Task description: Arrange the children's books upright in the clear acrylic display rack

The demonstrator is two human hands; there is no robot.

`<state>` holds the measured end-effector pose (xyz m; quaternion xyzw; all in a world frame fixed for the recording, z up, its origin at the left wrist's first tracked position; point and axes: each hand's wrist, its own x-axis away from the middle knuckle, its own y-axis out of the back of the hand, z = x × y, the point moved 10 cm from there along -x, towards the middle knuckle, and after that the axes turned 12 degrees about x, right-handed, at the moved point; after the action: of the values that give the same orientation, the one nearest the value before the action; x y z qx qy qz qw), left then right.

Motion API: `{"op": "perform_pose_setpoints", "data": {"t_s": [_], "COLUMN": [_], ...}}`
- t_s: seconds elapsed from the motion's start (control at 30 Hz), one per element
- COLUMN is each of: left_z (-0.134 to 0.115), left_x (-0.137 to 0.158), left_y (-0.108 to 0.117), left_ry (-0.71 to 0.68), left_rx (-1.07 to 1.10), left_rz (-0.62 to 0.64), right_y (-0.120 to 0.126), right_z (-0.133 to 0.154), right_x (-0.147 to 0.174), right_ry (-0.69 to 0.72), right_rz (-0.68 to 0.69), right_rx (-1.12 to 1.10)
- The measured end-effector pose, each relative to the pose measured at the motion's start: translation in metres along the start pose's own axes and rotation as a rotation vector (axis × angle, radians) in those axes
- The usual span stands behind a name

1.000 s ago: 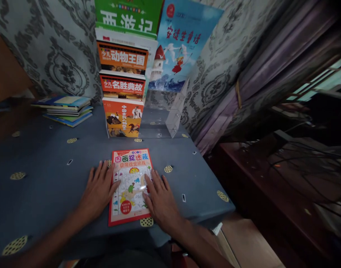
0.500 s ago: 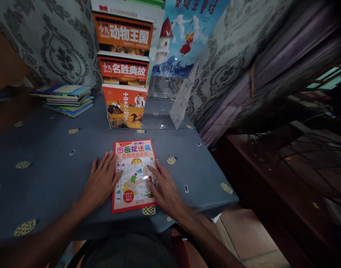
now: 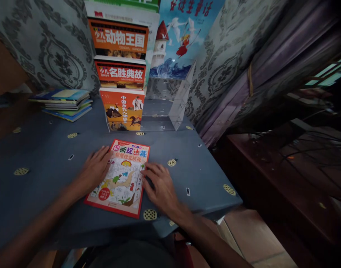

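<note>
A red-bordered picture book (image 3: 122, 178) lies flat on the cloth-covered table, front cover up and tilted clockwise. My left hand (image 3: 96, 167) rests along its left edge, fingers stretched out and palm down. At the right edge is my right hand (image 3: 160, 186), with fingers slightly bent and apart and the fingertips touching the cover's border. Neither hand is closed round the book. Beyond it stands a clear acrylic book rack (image 3: 180, 106), holding an orange book (image 3: 124, 109) in its lowest front tier.
Behind the orange book, a red book (image 3: 122, 74) and a brown-orange book (image 3: 120, 39) rise in tiers. A blue storybook (image 3: 184, 41) stands at the rack's upper right. Several stacked books (image 3: 64, 102) lie at the back left. A purple curtain (image 3: 228, 108) hangs at right.
The book has turned clockwise, its lower end swinging left. My left hand has shifted slightly left and up, and my right hand's fingers have drawn back to the book's right edge.
</note>
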<state>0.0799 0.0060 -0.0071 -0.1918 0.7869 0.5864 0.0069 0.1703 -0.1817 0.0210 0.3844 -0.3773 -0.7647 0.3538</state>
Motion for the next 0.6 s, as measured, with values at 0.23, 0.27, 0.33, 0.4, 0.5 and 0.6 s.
{"op": "perform_pose_setpoints", "data": {"t_s": [0.23, 0.27, 0.33, 0.4, 0.5, 0.6], "left_z": [-0.038, -0.038, -0.038, -0.037, -0.036, -0.037], "left_x": [-0.017, -0.017, -0.016, -0.015, -0.015, -0.015], "left_y": [0.004, 0.003, 0.000, -0.002, -0.003, -0.002], "left_ry": [-0.029, -0.015, -0.002, 0.000, -0.004, -0.004], "left_rx": [-0.005, -0.023, -0.057, -0.083, -0.099, -0.097], "left_rz": [-0.049, -0.041, -0.025, -0.014, -0.012, -0.021], "right_y": [-0.045, -0.053, -0.067, -0.078, -0.089, -0.090], "right_z": [0.026, 0.028, 0.033, 0.038, 0.039, 0.036], "right_x": [-0.092, -0.104, -0.121, -0.130, -0.133, -0.131], "right_ry": [0.191, 0.201, 0.244, 0.292, 0.317, 0.311], "right_rz": [0.180, 0.196, 0.213, 0.231, 0.258, 0.244], "right_rx": [0.131, 0.132, 0.117, 0.108, 0.130, 0.158]}}
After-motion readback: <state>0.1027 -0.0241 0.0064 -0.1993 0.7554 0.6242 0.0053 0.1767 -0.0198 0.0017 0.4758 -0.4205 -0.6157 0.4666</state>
